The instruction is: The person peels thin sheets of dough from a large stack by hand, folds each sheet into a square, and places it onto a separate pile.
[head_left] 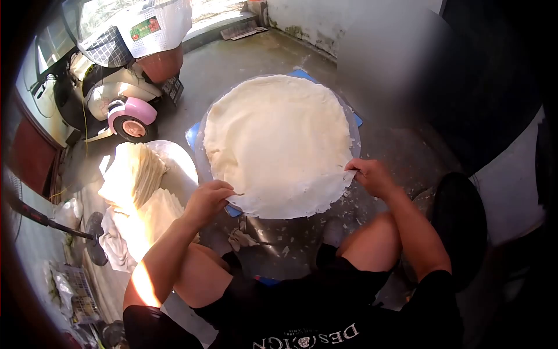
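The sheet [279,136] is cream-coloured, thin and roughly round, with soft creases toward its left side. It lies spread over a round board [201,157]. Its near edge (whiter, and ragged along the rim) is pinched at the left by the left hand [207,203], at the right by the right hand [375,177].

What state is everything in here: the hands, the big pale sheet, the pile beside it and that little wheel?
Left hand: pinching the sheet's near edge
Right hand: pinching its right edge
Pale sheet: spread out, wrinkled at left
Pile of sheets: layered, partly sunlit
Wheel: upright
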The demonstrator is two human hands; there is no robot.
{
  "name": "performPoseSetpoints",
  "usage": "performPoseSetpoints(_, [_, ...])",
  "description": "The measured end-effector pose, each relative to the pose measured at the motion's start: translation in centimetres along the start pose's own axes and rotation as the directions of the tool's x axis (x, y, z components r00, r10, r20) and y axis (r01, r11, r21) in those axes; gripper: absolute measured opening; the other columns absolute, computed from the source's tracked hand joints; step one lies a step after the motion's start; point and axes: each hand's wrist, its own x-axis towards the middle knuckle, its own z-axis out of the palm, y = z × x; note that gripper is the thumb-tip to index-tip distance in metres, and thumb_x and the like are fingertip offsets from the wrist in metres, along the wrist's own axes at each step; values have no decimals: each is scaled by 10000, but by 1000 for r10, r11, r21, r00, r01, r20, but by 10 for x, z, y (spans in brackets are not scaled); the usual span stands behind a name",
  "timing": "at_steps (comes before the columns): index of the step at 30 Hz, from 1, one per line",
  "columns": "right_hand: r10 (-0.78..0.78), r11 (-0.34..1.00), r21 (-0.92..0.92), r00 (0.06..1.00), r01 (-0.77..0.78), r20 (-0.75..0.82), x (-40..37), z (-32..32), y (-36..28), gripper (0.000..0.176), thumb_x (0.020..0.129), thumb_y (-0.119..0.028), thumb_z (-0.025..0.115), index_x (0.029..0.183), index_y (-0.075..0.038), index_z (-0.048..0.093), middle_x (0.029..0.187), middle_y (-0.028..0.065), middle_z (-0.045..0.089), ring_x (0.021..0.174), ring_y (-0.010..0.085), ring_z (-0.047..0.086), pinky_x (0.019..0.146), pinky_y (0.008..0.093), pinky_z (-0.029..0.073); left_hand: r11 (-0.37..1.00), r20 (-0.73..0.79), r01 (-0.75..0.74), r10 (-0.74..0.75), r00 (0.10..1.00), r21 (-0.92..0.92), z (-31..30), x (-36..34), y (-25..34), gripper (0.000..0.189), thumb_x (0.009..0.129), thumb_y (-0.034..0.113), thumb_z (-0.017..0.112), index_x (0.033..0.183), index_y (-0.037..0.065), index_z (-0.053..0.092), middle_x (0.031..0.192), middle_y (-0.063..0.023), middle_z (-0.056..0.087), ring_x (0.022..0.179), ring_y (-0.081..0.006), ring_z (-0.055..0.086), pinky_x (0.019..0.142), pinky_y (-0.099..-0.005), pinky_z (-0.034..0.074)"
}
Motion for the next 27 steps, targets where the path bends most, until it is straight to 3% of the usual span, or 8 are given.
performPoseSetpoints(7, [-62, 991, -106, 978, 84, 200, -4, -15, -13, 227, 817, 59, 646, 1015, -47, 681, 908, 131, 725, 834, 217, 708, 751, 324, 531, 996, 299, -3, -24, 954, 90, -5, -21, -1, 258, 843, 62, 679, 1090, 125, 715, 1018, -90, 701, 961, -319, 653, 810, -399, 539])
performPoseSetpoints(10, [-79, 996, 58, 962, 66, 261, 13, -28, -16, 177, 840, 48, 636, 1001, -12, 681, 883, 100, 731, 813, 177, 699, 738, 310, 533, 995, 295, 55, -29, 955, -82, -11, -13, -2, 228, 873, 58, 654, 1091, 90, 714, 944, -90, 705, 880, -250, 679, 777, -359, 537])
performPoseSetpoints(12, [6, 956, 283, 974, -72, 228, 41, -36, -12, 153, 862, 50, 587, 972, 11, 687, 844, 44, 716, 798, 111, 675, 710, 285, 531, 836, 297, 414, -318, 901, -360, -21, 7, -7, 194, 913, 63, 615, 1081, 45, 710, 828, -64, 680, 775, -147, 645, 737, -302, 515])
performPoseSetpoints(14, [88, 943, 309, 989, -122, 122, 86, -42, -4, 188, 850, 0, 579, 995, -2, 698, 766, 29, 685, 715, 82, 634, 653, 270, 504, 774, 210, 436, -382, 900, -460, -26, 40, -23, 190, 924, 36, 599, 1078, -21, 694, 825, 4, 661, 764, -54, 581, 700, -249, 490])
performPoseSetpoints(15, [75, 962, 261, 996, -86, 51, 112, -42, -3, 175, 861, -18, 567, 973, 4, 701, 738, 23, 666, 676, 80, 613, 616, 259, 484, 828, 165, 456, -426, 890, -326, -30, 60, -33, 170, 929, 80, 628, 1046, -22, 699, 815, 29, 633, 742, -36, 541, 664, -244, 471])
performPoseSetpoints(20, [158, 984, 97, 983, -149, -91, 214, 21, 87, 223, 841, -160, 702, 1012, -17, 711, 804, 79, 697, 736, 185, 670, 687, 322, 531, 696, 70, 602, -630, 773, -391, 7, 106, -112, 306, 902, 193, 701, 1138, 4, 654, 796, -53, 657, 718, -146, 621, 693, -305, 503])
performPoseSetpoints(23, [215, 975, -14, 958, -221, -190, 200, 28, 96, 292, 809, -211, 753, 1037, -32, 711, 867, 117, 720, 803, 254, 695, 731, 352, 546, 754, -127, 647, -656, 744, -108, 19, 96, -104, 458, 873, 233, 737, 1247, 16, 584, 918, -104, 669, 833, -206, 655, 751, -348, 521])
performPoseSetpoints(27, [314, 947, 32, 904, -319, -290, 159, 35, 148, 299, 797, -222, 764, 1020, -34, 701, 898, 116, 733, 808, 250, 704, 735, 361, 550, 878, -242, 459, -420, 875, 137, 25, 54, -89, 577, 837, 288, 774, 1279, 2, 537, 1064, -146, 638, 983, -244, 642, 847, -378, 521])
